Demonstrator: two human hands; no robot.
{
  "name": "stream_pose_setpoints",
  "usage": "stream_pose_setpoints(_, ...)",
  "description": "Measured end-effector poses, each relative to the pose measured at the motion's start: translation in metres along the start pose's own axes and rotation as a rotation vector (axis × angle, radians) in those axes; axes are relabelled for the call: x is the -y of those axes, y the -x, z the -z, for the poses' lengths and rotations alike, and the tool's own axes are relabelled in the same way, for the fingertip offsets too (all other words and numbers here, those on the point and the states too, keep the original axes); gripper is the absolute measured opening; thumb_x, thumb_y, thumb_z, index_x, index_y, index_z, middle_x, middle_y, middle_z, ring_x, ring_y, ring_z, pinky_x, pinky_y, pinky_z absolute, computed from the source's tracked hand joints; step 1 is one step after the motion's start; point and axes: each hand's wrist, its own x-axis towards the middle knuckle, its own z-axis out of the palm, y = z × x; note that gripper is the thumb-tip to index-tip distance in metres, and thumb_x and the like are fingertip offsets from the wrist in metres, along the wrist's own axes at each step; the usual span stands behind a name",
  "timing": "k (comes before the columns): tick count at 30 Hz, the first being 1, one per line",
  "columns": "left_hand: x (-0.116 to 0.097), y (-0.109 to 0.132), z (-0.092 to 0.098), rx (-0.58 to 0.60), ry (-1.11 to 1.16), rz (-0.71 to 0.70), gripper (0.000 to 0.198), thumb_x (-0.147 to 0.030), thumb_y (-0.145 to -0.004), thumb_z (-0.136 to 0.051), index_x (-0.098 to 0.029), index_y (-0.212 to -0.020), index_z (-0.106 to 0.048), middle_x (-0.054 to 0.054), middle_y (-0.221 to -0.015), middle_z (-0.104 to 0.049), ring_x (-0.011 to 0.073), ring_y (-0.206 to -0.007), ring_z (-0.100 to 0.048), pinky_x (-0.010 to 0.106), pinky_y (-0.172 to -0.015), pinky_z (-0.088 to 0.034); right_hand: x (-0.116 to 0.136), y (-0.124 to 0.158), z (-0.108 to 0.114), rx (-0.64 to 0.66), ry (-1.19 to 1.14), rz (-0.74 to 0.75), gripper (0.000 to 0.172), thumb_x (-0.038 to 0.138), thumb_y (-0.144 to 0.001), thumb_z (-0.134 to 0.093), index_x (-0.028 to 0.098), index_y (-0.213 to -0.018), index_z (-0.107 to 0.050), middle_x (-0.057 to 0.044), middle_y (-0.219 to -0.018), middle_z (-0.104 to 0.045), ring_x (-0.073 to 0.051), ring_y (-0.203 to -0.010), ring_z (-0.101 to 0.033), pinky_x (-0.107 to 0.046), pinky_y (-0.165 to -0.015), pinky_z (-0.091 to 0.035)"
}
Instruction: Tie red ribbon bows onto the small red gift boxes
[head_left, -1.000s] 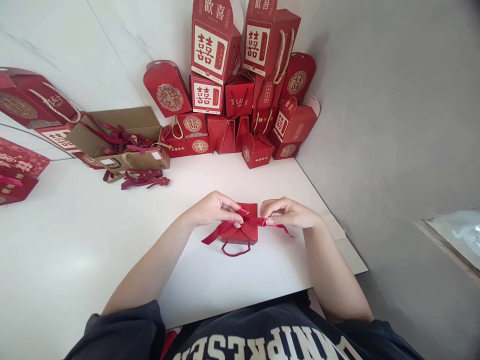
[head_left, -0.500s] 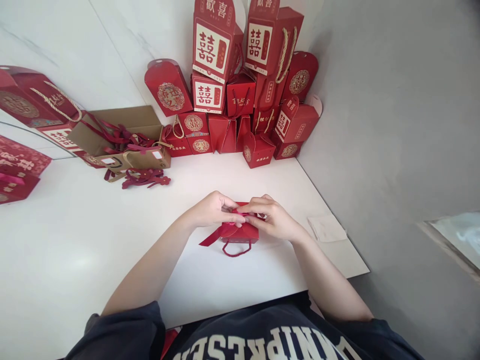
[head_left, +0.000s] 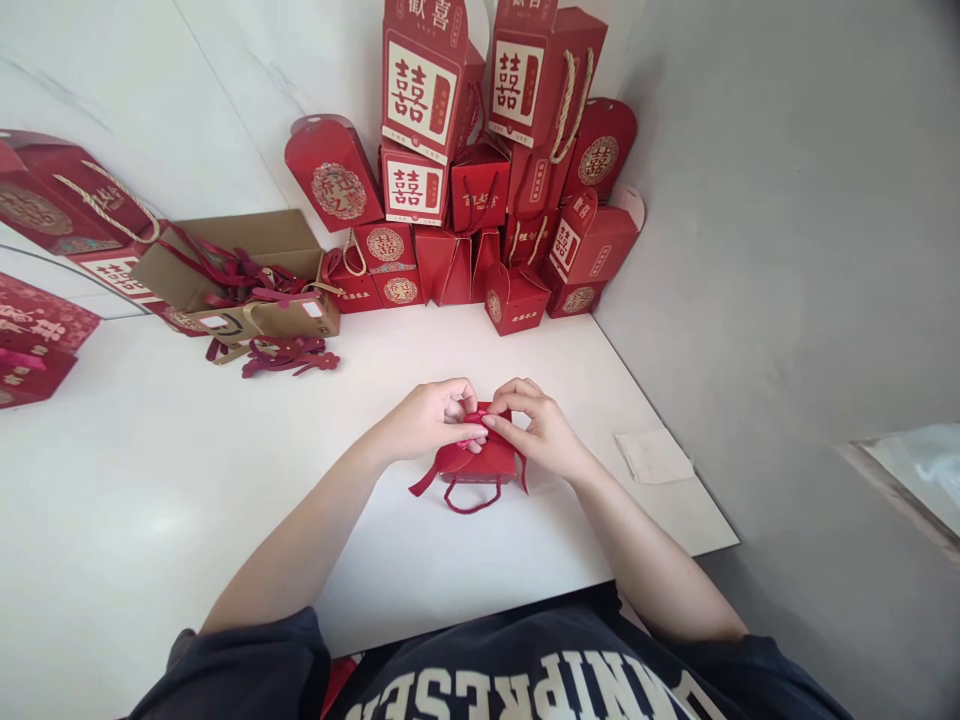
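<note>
Over the top of a small red box (head_left: 480,464), both hands meet on one red ribbon (head_left: 426,479): the left hand (head_left: 435,418) pinches it between thumb and fingers, and the right hand (head_left: 536,430) has thumb and forefinger closed on it just beside. Their fingers cover the middle of the ribbon, so how it loops or crosses there is hard to make out; one tail falls past the box on each side. Flaps folded down, the box sits on the white table (head_left: 390,560) near the person, its contents hidden, the dark red cord handle (head_left: 472,511) arching out toward the body. A folded white sheet (head_left: 654,457) lies to the right.

Farther off to the left, an open cardboard carton (head_left: 307,240) holds a tangle of dark red ribbons (head_left: 251,278), with more flower-ended strips (head_left: 292,356) heaped before it. Along the wall stand stacked red boxes (head_left: 420,100), the tallest cut off at the upper edge; red packages (head_left: 37,335) are cropped at the left.
</note>
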Motion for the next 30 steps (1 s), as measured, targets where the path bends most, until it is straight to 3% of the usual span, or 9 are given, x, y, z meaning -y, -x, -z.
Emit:
stream_pose_setpoints(6, -0.007, 0.001, 0.008, 0.112, 0.086, 0.050, 0.026, -0.033, -0.084, -0.067, -0.016, -0.083, -0.048, 0.005, -0.082, -0.070, 0.0228, -0.086, -0.073, 0.033, -0.077, -0.055, -0.003, 0.001, 0.006, -0.011, -0.147, 0.015, 0.011, 0.030, -0.090, -0.061, 0.022, -0.088, -0.068, -0.004, -0.092, -0.056, -0.016, -0.085, -0.059, -0.033, -0.083, -0.048)
stream_pose_setpoints(15, -0.005, -0.001, 0.011, 0.163, 0.040, 0.011, 0.021, -0.029, -0.086, -0.065, -0.015, -0.082, -0.050, 0.007, -0.085, -0.071, 0.0196, -0.087, -0.070, 0.030, -0.076, -0.051, -0.002, -0.001, -0.007, -0.002, -0.020, 0.093, 0.004, 0.026, -0.089, -0.061, 0.023, -0.086, -0.061, -0.003, -0.086, -0.065, -0.019, -0.083, -0.056, -0.038, -0.084, -0.045)
stream_pose_setpoints(24, -0.010, 0.001, 0.013, 0.190, 0.015, 0.027, 0.021, -0.032, -0.090, -0.060, -0.016, -0.082, -0.049, 0.008, -0.088, -0.073, 0.0169, -0.086, -0.069, 0.027, -0.072, -0.048, -0.015, 0.000, -0.011, -0.021, -0.103, 0.150, 0.004, 0.025, -0.089, -0.062, 0.024, -0.085, -0.062, 0.001, -0.085, -0.069, -0.016, -0.079, -0.064, -0.049, -0.111, -0.033)
stream_pose_setpoints(30, -0.009, -0.001, 0.014, 0.167, 0.084, 0.100, 0.024, -0.034, -0.090, -0.061, -0.016, -0.081, -0.047, 0.006, -0.087, -0.073, 0.0200, -0.092, -0.071, 0.025, -0.071, -0.048, -0.020, -0.001, -0.004, 0.009, -0.020, 0.325, 0.007, 0.020, -0.090, -0.060, 0.025, -0.086, -0.064, 0.001, -0.089, -0.074, -0.015, -0.086, -0.069, -0.048, -0.115, -0.030)
